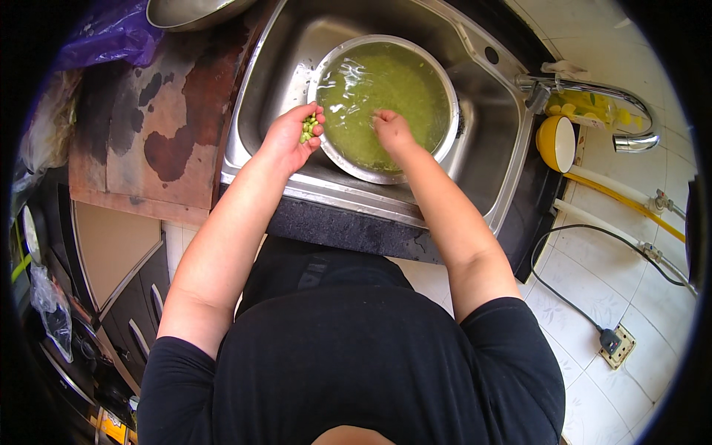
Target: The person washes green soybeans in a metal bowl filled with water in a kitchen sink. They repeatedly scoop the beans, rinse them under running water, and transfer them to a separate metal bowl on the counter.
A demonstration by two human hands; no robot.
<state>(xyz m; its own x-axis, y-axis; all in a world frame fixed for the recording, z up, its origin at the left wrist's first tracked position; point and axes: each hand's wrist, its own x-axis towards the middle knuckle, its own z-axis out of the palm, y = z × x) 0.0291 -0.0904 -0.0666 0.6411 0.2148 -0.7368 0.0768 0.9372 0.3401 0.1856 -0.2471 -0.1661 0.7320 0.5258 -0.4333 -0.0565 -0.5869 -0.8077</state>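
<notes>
A round steel basin [454, 105] sits in the steel sink [486, 148], filled with cloudy green water [382, 74]. Over its left rim, my left hand [285, 141] is cupped, palm up, around a small heap of shelled green beans [309, 127]. My right hand [394, 136] is at the water's surface near the middle of the basin, fingers bent together. Whatever its fingertips pinch, if anything, is hidden. Glare and murk blur what lies in the water.
A chrome faucet [593, 85] is at the sink's right, with a yellow bowl [556, 144] beside it. On the left lies a stained brown board [148, 133], with a purple plastic bag [111, 41] and a metal pan [194, 13] at the back. A plugged cord [564, 294] hangs at right.
</notes>
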